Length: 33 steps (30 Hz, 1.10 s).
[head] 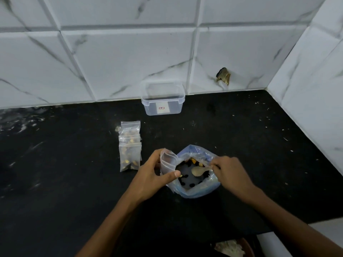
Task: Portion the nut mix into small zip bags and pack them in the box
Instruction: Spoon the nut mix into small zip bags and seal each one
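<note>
A large clear plastic bag [196,190] of nut mix stands open on the black counter, a few dark and yellow pieces showing inside. My left hand [150,175] grips a small open zip bag [168,161] at the big bag's left rim. My right hand [232,175] pinches the handle of a small wooden spoon [199,171], whose bowl hangs over the mix. Several filled small zip bags [130,145] lie overlapping to the left. A clear plastic box [163,106] without a lid stands at the back by the wall.
The black counter [74,164] ends at a white marble-tiled wall behind and on the right. A dark chipped hole [223,76] marks the back wall. At the bottom right, below the counter's front edge, sits a brown bowl [233,247] with something pale in it.
</note>
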{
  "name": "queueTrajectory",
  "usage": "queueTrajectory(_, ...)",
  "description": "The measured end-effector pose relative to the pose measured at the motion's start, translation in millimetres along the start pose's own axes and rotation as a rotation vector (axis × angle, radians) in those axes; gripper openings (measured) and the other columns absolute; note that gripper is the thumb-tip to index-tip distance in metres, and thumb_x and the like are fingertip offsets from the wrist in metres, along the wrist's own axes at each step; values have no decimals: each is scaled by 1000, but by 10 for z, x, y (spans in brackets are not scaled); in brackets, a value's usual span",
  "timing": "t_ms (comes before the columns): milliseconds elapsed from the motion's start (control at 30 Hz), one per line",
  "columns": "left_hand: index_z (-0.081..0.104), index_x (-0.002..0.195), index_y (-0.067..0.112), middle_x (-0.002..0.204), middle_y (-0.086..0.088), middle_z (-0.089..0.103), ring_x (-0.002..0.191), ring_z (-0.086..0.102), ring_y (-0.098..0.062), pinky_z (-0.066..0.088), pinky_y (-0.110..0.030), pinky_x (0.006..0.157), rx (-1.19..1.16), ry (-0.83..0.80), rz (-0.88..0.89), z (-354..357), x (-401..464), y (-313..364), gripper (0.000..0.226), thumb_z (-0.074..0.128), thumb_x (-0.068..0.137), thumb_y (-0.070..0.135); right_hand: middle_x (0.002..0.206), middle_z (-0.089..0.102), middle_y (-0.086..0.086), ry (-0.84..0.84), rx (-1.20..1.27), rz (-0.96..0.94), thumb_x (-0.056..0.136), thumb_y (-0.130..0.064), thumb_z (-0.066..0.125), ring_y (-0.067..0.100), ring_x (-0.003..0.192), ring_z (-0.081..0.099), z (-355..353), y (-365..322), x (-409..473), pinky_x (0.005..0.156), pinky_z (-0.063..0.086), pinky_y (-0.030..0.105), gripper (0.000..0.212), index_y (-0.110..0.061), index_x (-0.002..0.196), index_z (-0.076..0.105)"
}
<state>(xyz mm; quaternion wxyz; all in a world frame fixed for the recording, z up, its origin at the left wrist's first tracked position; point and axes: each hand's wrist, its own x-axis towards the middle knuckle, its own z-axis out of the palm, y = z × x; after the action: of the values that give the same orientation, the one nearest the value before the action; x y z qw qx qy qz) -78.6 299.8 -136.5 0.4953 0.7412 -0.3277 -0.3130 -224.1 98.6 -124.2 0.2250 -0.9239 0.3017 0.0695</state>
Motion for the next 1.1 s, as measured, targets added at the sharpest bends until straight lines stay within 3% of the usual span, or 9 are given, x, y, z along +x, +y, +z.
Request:
queueTrajectory(100, 51, 120, 47, 116, 24, 62, 110, 61, -1, 53, -32, 93, 5, -17, 3, 28, -6, -25, 50, 79, 80, 37, 90, 66, -3, -5, 58, -9, 96, -16, 50, 6, 79, 62, 185, -90, 59, 78, 54, 26, 19, -20, 100, 68)
queueTrajectory(200, 52, 120, 42, 115, 21, 64, 109, 62, -2, 52, -33, 93, 15, -21, 16, 62, 11, -43, 47, 78, 82, 31, 89, 66, -4, -41, 109, -30, 96, -15, 48, 5, 80, 61, 358, -269, 102, 81, 53, 28, 21, -18, 98, 69)
queueTrajectory(300, 53, 121, 38, 113, 22, 64, 107, 62, -1, 51, -23, 86, 12, -26, 16, 82, 3, -37, 48, 79, 82, 29, 81, 65, -5, -63, 242, -31, 96, -13, 51, 4, 71, 61, 495, -381, 139, 72, 55, 25, 19, -16, 91, 69)
queueTrajectory(433, 52, 121, 39, 111, 28, 62, 107, 61, 5, 49, -12, 80, 24, -28, -3, 76, -16, -24, 49, 79, 81, 29, 80, 65, -1, -153, 403, 75, 97, -14, 50, 5, 63, 59, 478, -344, 273, 62, 51, 19, 18, -18, 96, 67)
queueTrajectory(600, 51, 119, 42, 111, 32, 60, 106, 60, 8, 51, -19, 84, 52, -10, -24, 71, -29, -21, 50, 79, 80, 31, 83, 66, 3, -218, 508, 181, 98, -15, 49, 6, 60, 60, 416, -301, 359, 50, 46, 17, 18, -16, 102, 66)
queueTrajectory(867, 50, 119, 47, 113, 28, 61, 108, 59, 8, 55, -30, 92, 57, 3, -44, 38, 5, -41, 52, 80, 78, 36, 87, 68, 11, -214, 725, 319, 96, -11, 52, 11, 58, 58, -33, -94, 232, 50, 46, 21, 15, -10, 96, 67)
queueTrajectory(1100, 46, 112, 55, 113, 25, 60, 103, 58, 10, 55, -29, 90, 125, 69, -17, 68, -1, 53, 53, 81, 76, 39, 82, 69, 7, -165, 800, 276, 96, -11, 52, 6, 54, 57, -526, -42, 31, 48, 44, 19, 18, -12, 96, 70)
